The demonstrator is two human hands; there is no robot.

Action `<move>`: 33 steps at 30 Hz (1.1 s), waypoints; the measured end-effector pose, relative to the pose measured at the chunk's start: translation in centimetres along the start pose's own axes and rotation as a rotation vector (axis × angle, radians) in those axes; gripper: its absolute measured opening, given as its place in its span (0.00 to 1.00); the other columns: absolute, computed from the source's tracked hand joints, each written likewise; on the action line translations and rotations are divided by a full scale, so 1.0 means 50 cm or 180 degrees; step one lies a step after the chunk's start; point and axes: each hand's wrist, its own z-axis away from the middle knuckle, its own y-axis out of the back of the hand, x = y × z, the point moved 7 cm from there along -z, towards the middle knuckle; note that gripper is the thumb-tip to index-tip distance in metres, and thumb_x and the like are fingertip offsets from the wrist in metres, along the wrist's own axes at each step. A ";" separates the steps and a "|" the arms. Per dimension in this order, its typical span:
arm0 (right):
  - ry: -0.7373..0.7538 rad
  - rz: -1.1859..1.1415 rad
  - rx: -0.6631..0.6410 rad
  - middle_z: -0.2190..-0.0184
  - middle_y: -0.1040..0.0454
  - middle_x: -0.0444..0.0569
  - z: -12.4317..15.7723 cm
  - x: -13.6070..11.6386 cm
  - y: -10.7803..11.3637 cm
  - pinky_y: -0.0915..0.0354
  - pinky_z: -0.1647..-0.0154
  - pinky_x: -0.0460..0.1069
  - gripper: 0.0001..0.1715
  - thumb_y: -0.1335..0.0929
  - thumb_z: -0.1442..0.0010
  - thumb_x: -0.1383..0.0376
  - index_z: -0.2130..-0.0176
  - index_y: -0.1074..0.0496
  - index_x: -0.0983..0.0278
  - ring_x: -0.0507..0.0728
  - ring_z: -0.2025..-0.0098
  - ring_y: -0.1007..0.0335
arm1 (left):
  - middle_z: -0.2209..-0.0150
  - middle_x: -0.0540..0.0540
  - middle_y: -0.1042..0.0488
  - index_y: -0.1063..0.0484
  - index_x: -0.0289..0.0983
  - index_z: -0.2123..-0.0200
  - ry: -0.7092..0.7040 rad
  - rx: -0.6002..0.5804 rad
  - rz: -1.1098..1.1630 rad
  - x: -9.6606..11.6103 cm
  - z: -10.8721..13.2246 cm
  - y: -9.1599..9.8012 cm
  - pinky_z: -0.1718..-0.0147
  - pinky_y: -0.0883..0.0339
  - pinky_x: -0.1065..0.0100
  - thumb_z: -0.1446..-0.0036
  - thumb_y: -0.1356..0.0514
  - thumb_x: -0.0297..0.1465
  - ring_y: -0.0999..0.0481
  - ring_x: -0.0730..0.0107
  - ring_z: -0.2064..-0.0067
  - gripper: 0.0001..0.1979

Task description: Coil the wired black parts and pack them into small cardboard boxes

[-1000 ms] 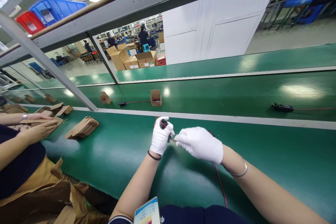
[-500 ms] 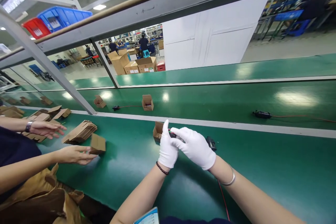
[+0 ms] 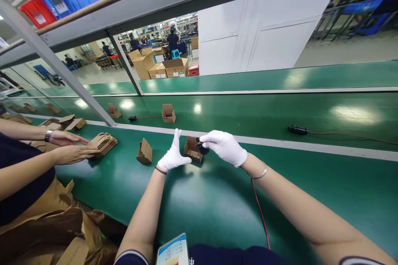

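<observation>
Both my hands wear white gloves. My right hand (image 3: pixel 224 147) is closed on a small black plug (image 3: pixel 202 148) with a coiled red and black wire, held at the mouth of a small open cardboard box (image 3: pixel 192 149) on the green bench. My left hand (image 3: pixel 173 157) is open beside the box's left side, fingers up and thumb out toward the box. A red wire (image 3: pixel 260 210) trails from under my right wrist toward my body.
Another small box (image 3: pixel 145 151) lies left of mine. A co-worker's hands (image 3: pixel 70 146) rest on a stack of flat cartons (image 3: pixel 103 143). On the far belt are a box (image 3: pixel 168 113), a plug with wire (image 3: pixel 133 118) and another plug (image 3: pixel 297 130). A slanted metal post (image 3: pixel 59 64) rises left.
My right hand carried the plug and wire to the box mouth. My left hand let go and opened beside the box. The co-worker set down a folded box and returned to the carton stack.
</observation>
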 end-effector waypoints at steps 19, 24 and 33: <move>-0.0189 0.1985 -0.2771 0.60 0.28 0.54 -0.002 0.013 -0.187 0.37 0.63 0.50 0.15 0.36 0.44 0.69 0.57 0.26 0.65 0.59 0.62 0.30 | 0.52 0.48 0.30 0.37 0.36 0.53 0.0712 -0.0089 0.0363 -0.049 -0.026 -0.063 0.47 0.34 0.69 0.67 0.31 0.26 0.30 0.74 0.52 0.33; 0.0032 0.2254 -0.2967 0.59 0.31 0.58 0.014 0.010 -0.216 0.36 0.62 0.55 0.22 0.30 0.50 0.58 0.57 0.27 0.69 0.64 0.60 0.32 | 0.55 0.46 0.28 0.36 0.34 0.56 0.0757 -0.0007 0.0036 -0.053 -0.024 -0.067 0.54 0.33 0.74 0.61 0.35 0.30 0.30 0.77 0.57 0.26; -0.0638 0.2791 -0.2324 0.60 0.31 0.65 -0.057 0.155 -0.140 0.37 0.61 0.55 0.18 0.41 0.42 0.73 0.57 0.28 0.76 0.65 0.58 0.31 | 0.37 0.48 0.49 0.45 0.44 0.41 0.0074 0.1724 -0.2260 0.036 0.097 0.150 0.30 0.56 0.57 0.53 0.41 0.44 0.53 0.64 0.33 0.35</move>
